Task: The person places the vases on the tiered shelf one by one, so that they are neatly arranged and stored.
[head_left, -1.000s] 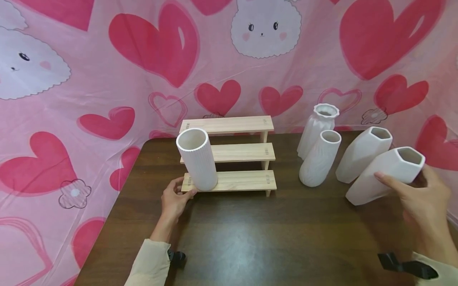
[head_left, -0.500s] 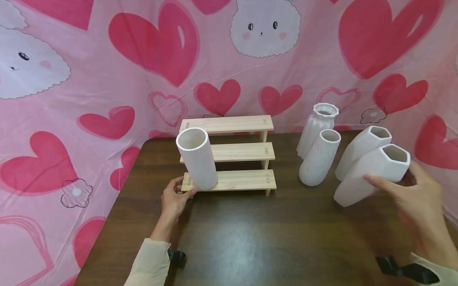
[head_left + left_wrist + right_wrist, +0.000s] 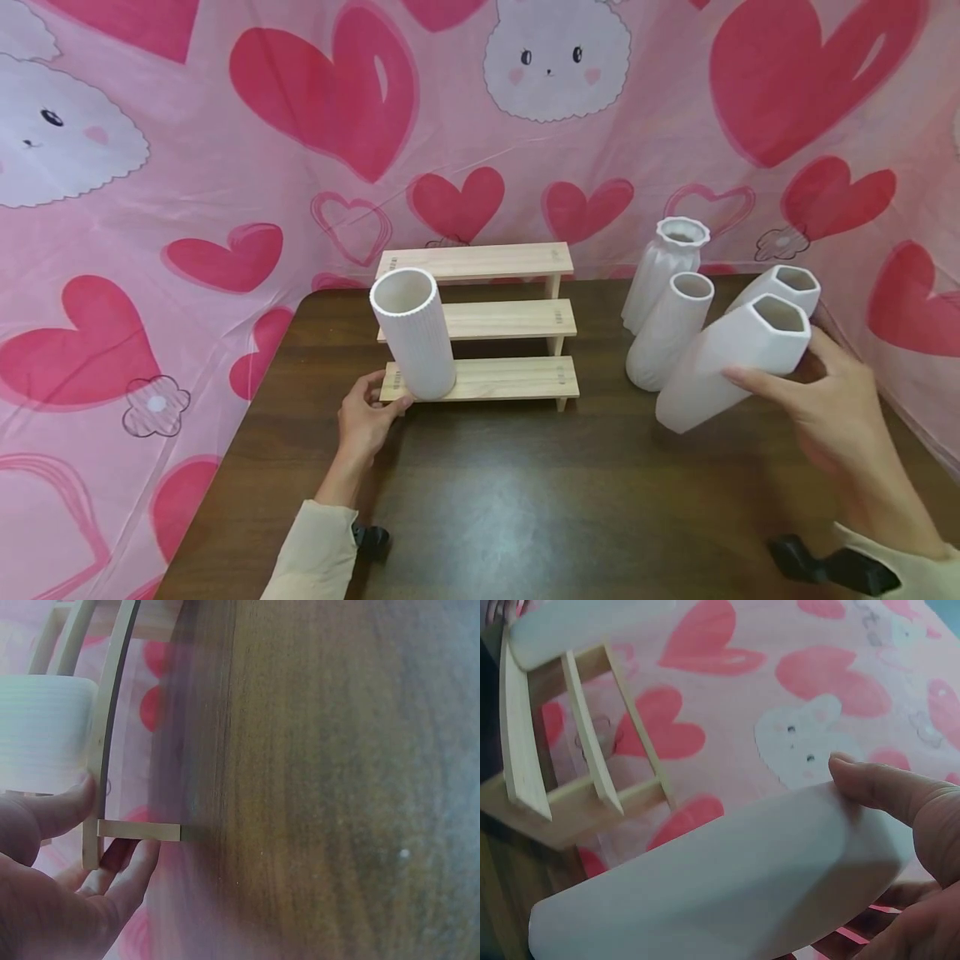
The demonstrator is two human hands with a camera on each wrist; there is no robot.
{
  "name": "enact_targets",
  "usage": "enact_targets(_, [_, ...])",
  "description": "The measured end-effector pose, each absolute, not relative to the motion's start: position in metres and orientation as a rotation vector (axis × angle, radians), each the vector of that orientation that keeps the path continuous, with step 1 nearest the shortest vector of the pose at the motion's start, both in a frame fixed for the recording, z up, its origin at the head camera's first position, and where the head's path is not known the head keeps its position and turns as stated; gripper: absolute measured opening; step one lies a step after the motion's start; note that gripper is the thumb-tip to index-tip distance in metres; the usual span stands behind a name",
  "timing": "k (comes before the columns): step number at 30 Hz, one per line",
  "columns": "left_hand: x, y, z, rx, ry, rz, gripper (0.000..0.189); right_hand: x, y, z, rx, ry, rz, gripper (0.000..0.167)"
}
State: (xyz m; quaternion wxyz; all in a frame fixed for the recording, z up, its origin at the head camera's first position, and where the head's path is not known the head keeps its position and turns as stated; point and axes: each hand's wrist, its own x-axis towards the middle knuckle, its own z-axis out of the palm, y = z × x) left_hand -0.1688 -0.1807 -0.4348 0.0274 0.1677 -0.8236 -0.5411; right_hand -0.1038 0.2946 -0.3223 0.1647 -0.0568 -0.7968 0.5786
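My right hand (image 3: 832, 408) grips a white faceted vase (image 3: 723, 362) near its mouth, thumb on the near side and fingers behind. The vase leans, its base toward the left; in the right wrist view this vase (image 3: 727, 892) spans the lower part. My left hand (image 3: 367, 421) holds the left end of the lowest step of a three-tier wooden stand (image 3: 510, 379). In the left wrist view the thumb (image 3: 64, 810) lies on the step and the other fingers are below it. A white ribbed cylindrical vase (image 3: 416, 337) stands on that step's left part, close to the thumb.
Right of the stand are a white vase with a wavy rim (image 3: 660, 275), a slim textured white vase (image 3: 667, 333) and another faceted white vase (image 3: 791, 283), partly hidden by the held one. The dark wooden table (image 3: 480, 500) backs onto a pink heart-print cloth (image 3: 465, 100).
My right hand has carried the faceted vase leftward, so it now overlaps the other faceted vase more and comes up close to the slim textured one. My left hand has stayed in place.
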Motion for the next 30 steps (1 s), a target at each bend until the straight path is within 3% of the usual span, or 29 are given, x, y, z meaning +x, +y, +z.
enact_targets(8, [-0.169, -0.181, -0.436, 0.496, -2.537, -1.668, 0.062, -0.108, 0.276, -0.316, 0.037, -2.080, 1.976, 0.059])
enact_targets(30, [-0.170, -0.182, -0.435, 0.516, -2.552, -1.668, 0.062, -0.149, 0.200, -0.288, 0.061, -2.469, 1.680, 0.069])
